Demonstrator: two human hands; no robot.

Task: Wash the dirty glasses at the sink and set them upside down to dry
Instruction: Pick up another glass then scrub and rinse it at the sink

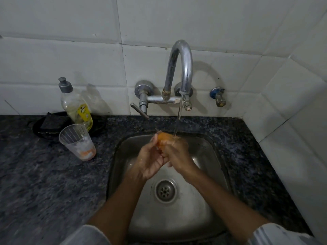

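Note:
Over the steel sink [208, 175], both my hands hold a small orange-tinted glass [164, 138], blurred and mostly hidden by my fingers. My left hand [150, 161] cups it from the left and below. From the right, my right hand [177, 152] wraps around it. Water runs from the tap [181, 68] onto the glass and my right hand. A second clear glass [77, 140] stands upright on the dark granite counter [44, 183], left of the sink, with foam and orange residue at its bottom.
A dish-soap bottle [76, 105] stands behind the upright glass, next to a black scrub pad [52, 122] on a black dish. The drain [165, 190] lies below my wrists. A blue valve [218, 96] sticks out of the tiled wall, which turns a corner at right.

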